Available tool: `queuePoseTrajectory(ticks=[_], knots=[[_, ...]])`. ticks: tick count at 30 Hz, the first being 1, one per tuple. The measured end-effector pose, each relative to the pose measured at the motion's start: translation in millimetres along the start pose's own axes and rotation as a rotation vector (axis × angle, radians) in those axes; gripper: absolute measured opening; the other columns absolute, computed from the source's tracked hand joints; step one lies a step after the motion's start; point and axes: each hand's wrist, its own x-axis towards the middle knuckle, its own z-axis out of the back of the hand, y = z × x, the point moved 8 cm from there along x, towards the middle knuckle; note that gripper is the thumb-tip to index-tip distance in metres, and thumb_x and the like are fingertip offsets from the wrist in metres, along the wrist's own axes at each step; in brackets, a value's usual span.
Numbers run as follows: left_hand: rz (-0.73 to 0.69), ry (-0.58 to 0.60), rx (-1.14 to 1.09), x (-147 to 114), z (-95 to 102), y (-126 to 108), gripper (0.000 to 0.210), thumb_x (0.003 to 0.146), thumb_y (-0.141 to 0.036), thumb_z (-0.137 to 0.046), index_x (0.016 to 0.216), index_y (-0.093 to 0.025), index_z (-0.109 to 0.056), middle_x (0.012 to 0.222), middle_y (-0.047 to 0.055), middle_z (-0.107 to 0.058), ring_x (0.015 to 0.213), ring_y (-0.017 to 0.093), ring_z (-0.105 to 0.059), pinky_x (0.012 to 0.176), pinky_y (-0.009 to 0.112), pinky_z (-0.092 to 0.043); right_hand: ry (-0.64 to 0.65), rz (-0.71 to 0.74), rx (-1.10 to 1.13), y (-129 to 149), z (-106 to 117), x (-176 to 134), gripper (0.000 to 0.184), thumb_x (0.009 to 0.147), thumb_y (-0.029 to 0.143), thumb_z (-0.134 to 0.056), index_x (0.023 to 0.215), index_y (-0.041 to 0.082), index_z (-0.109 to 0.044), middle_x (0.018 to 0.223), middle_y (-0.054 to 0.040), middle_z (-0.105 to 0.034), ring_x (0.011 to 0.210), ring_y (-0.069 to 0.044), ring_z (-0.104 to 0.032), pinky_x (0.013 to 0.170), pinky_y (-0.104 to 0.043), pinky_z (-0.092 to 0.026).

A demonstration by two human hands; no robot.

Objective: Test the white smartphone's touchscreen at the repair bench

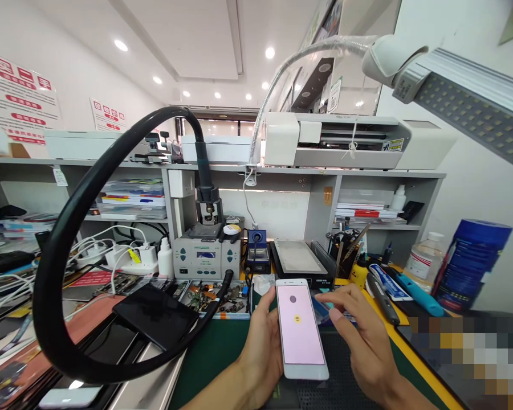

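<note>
Green mat covers the bench front. White smartphone, screen lit pink, is held above it, tilted toward the camera. Left hand grips the phone, thumb along its left edge. Right hand holds nothing; fingers loosely bent, index fingertip near the phone's upper right edge, contact not determinable. Behind: small electronic parts in a tray, then a grey station with display. Black hose loops at left; blue canister stands at right.
</note>
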Motion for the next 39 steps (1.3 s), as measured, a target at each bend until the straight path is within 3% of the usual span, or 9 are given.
queuePoseTrajectory(ticks=[7,17,24,31,39], knots=[[-0.005,0.016,-0.016,2,-0.2,1,0.071,0.093,-0.067,-0.04,0.123,-0.008,-0.066,0.104,0.016,-0.073,0.099,0.029,-0.066,0.079,0.031,-0.047,0.033,0.009,0.004,-2,-4,1,0.028,0.1,0.029,-0.046,0.097,0.023,-0.074,0.079,-0.0029,-0.048,0.078,-0.02,-0.05,0.064,-0.034,-0.042],[-0.056,0.008,0.124,1,1.0,-7,0.061,0.094,-0.064,-0.043,0.127,-0.017,-0.065,0.117,0.011,-0.07,0.109,0.028,-0.063,0.083,0.031,-0.048,0.033,0.007,-0.021,-2,-4,1,0.031,0.1,0.028,-0.047,0.096,0.02,-0.076,0.077,-0.0031,-0.048,0.077,-0.019,-0.051,0.065,-0.035,-0.042],[-0.044,-0.063,0.168,6,8.0,-10,0.053,0.096,-0.057,-0.044,0.117,-0.015,-0.069,0.107,0.011,-0.073,0.099,0.026,-0.065,0.079,0.03,-0.048,0.106,-0.047,-0.06,-6,-12,2,0.034,0.101,0.031,-0.043,0.104,0.021,-0.076,0.08,-0.0027,-0.046,0.076,-0.02,-0.053,0.065,-0.036,-0.043],[0.026,-0.095,0.157,9,18.7,-4,0.064,0.093,-0.065,-0.041,0.102,-0.01,-0.072,0.096,0.015,-0.073,0.094,0.028,-0.067,0.079,0.032,-0.048,0.218,-0.05,-0.252,-10,-24,0,0.034,0.1,0.031,-0.042,0.119,0.023,-0.07,0.108,-0.0111,-0.055,0.103,-0.028,-0.053,0.086,-0.048,-0.048],[0.016,-0.114,0.127,12,22.1,-4,0.062,0.092,-0.065,-0.043,0.104,-0.011,-0.071,0.095,0.014,-0.074,0.093,0.027,-0.067,0.081,0.031,-0.049,0.283,-0.023,-0.411,-13,-30,-4,0.032,0.098,0.028,-0.046,0.122,0.029,-0.067,0.134,-0.0123,-0.048,0.128,-0.033,-0.043,0.102,-0.058,-0.043]])
